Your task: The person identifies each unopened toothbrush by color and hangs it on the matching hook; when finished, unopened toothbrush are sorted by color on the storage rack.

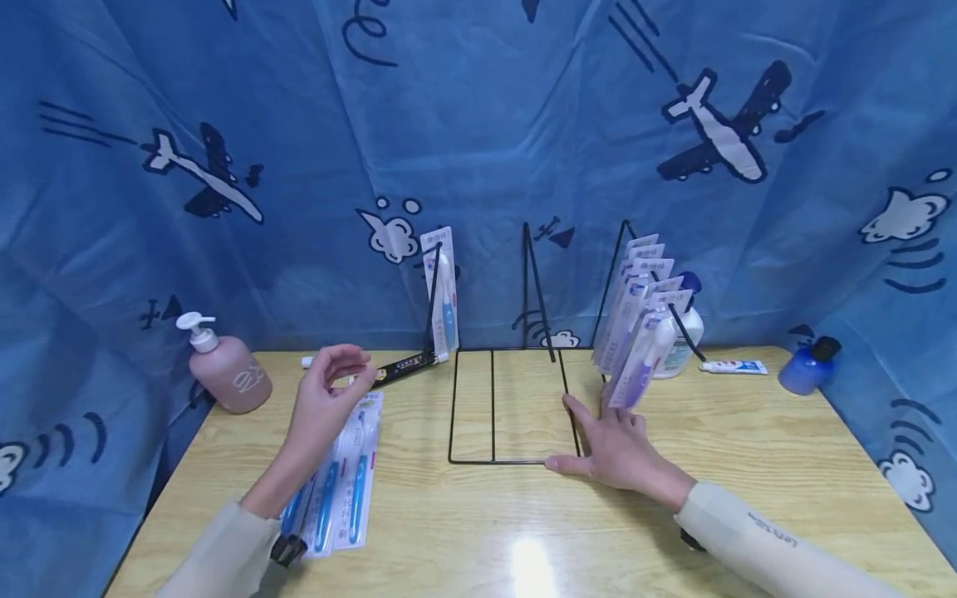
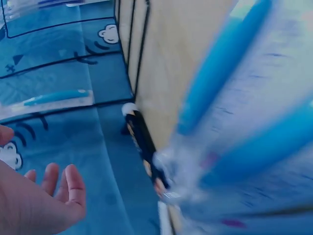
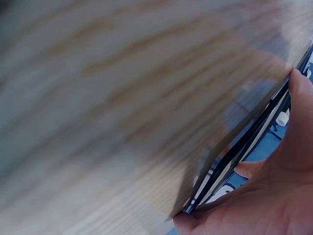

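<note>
My left hand is raised over the left of the table, its fingers loosely bent with nothing between them. Below it lie several packaged blue toothbrushes. One packaged blue toothbrush hangs from the left prong of a black wire rack. My right hand rests spread at the rack's base, thumb and a fingertip touching its wires; some fingers are partly hidden. Just above that hand, several packaged purple toothbrushes hang on the rack's right prongs. In the left wrist view, my left hand holds nothing.
A black toothpaste tube lies behind the left hand. At the back left stands a pink pump bottle. At the right are a white bottle, a small toothpaste tube and a blue bottle. A blue curtain hangs behind.
</note>
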`<state>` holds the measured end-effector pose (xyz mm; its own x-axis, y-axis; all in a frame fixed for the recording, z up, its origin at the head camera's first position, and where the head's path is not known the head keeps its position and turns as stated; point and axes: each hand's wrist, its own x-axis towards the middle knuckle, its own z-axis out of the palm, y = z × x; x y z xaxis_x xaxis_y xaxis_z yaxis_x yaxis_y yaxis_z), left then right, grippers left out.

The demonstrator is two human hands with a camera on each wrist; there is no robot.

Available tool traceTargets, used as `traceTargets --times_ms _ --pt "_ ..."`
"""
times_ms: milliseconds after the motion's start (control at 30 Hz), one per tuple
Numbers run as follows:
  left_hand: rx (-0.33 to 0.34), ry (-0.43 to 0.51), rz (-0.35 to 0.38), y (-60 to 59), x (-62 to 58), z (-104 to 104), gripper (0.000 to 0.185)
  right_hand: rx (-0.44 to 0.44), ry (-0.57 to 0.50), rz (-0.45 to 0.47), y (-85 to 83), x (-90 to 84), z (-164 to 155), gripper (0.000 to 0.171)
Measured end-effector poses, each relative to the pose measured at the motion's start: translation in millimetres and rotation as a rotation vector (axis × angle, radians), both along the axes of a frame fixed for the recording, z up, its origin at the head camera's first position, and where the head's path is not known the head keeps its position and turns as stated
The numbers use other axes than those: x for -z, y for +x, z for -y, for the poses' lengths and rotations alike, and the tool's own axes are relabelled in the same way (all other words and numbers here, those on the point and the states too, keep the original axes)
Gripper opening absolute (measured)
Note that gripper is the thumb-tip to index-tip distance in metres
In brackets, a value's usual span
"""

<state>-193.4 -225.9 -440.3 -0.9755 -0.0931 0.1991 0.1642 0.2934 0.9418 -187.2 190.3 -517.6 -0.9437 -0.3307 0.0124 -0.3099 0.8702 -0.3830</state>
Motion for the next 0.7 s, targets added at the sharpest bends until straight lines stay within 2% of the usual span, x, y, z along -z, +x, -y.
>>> traceTargets --times_ms 200,300,433,533,700 --pt "-0.16 -0.024 0.157 28.6 21.8 32.3 0.044 0.0 -0.004 -0.003 -0.5 3.9 -2.3 0.117" --pt "-0.236 -0.073 0.236 44.8 31.7 47.0 0.044 -0.009 -0.009 -0.008 -0.2 4.8 -2.2 0.117" --pt "-0.29 -0.121 0.308 62.3 43.2 62.1 0.045 -0.007 -0.017 -0.006 0.5 6.6 -2.5 0.119" --pt "-0.281 -0.172 0.379 69.0 51.0 72.1 0.055 -0.002 -0.01 -0.011 0.3 7.5 -2.1 0.119" --pt "-0.203 -0.3 0.495 71.9 57.9 89.8 0.075 -0.006 -0.001 -0.01 -1.6 6.2 -1.1 0.119"
